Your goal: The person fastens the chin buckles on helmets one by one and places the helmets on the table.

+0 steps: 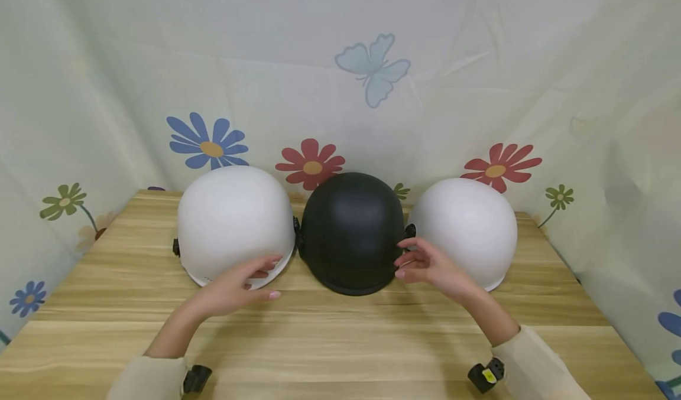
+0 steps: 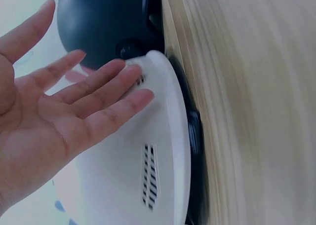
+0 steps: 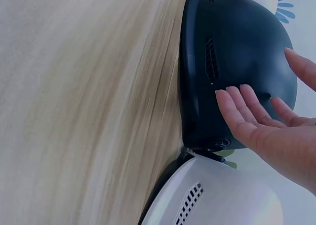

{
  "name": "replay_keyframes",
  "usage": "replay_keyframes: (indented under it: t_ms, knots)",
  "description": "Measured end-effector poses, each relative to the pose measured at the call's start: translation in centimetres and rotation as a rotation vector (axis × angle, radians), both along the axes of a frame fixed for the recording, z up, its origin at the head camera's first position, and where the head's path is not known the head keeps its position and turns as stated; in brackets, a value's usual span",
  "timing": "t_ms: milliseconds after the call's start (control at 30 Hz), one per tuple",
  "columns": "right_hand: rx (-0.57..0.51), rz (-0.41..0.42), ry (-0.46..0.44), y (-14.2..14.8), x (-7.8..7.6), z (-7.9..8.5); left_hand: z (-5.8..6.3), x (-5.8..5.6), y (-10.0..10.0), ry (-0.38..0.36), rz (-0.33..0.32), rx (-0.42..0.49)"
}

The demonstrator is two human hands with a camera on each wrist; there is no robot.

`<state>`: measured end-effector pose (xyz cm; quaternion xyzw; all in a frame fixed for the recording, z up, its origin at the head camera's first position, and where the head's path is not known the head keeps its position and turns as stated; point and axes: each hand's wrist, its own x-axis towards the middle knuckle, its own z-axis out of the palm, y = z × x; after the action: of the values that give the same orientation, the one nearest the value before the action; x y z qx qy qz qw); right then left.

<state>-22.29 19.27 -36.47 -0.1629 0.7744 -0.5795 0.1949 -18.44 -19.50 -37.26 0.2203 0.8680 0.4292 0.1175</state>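
Three helmets stand in a row on the wooden table [image 1: 340, 341]: a white helmet [image 1: 234, 217] at the left, a black helmet [image 1: 353, 228] in the middle and a second white helmet [image 1: 468, 228] at the right. In front of the left white helmet my left hand [image 1: 234, 288] hovers with its fingers spread and nothing in it; the left wrist view shows its palm beside the helmet's vent slots [image 2: 149, 176]. My right hand [image 1: 433, 270] is near the right side of the black helmet, fingers loosely bent and holding nothing. Whether its fingertips touch the shell, I cannot tell.
Behind the table hangs a pale cloth [image 1: 452, 33] printed with flowers and a butterfly [image 1: 374, 69]. Black knobs on the helmets' sides, such as the left one [image 1: 176, 247], stick out between neighbours. A small black device [image 1: 197, 379] sits at each wrist.
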Motion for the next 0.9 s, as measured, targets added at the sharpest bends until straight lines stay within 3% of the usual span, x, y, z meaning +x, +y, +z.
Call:
replay_keyframes:
  t_ms: [500, 667, 900]
  knots:
    - [0.029, 0.098, 0.022, -1.3, 0.7, 0.6, 0.0, 1.6, -4.8, -0.009, 0.038, 0.075]
    - [0.02, 0.12, 0.033, -1.7, 0.7, 0.6, -0.2, 1.9, -6.5, -0.026, 0.102, 0.058]
    - [0.031, 0.151, 0.053, -2.4, 0.7, 0.7, -0.4, 2.4, -8.4, 0.007, 0.206, -0.031]
